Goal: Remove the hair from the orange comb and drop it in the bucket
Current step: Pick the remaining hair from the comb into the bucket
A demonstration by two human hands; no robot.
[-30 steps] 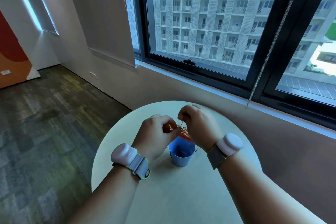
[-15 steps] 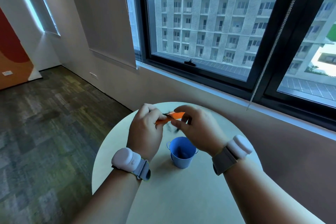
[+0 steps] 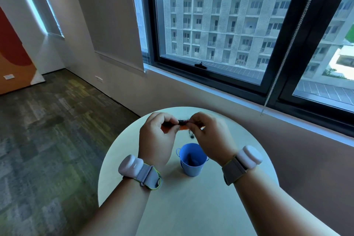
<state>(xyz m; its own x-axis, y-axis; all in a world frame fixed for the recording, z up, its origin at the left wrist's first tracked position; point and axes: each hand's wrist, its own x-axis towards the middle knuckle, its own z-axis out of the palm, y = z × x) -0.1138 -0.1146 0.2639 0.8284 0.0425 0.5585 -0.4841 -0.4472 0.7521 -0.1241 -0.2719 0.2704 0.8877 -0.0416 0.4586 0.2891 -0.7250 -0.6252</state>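
A round, pale cream table fills the lower middle of the head view, standing by a wall under a big dark-framed window. On it stands a small blue metal bucket with little side handles, upright, mouth open, something dark at its bottom.

Above and beyond the bucket, the two hands meet. The left hand has its fingers curled round one end of the flat orange plastic comb, which lies roughly level between the hands. The right hand pinches at the comb's other part, thumb and fingertips closed on a dark tuft of hair sitting along the comb's upper edge. A small dark wisp hangs just below the right fingers — whether it is loose hair or still caught in the teeth I cannot tell.

The step in hand looks like plucking the hair free. To do it well, the left hand should keep the comb steady while the right draws the tuft along the teeth toward their tips, not across them, so strands slide off rather than snag. The comb sits beyond the bucket, not over it — carrying the pinch back above the open mouth before letting go should keep light strands from drifting onto the table.
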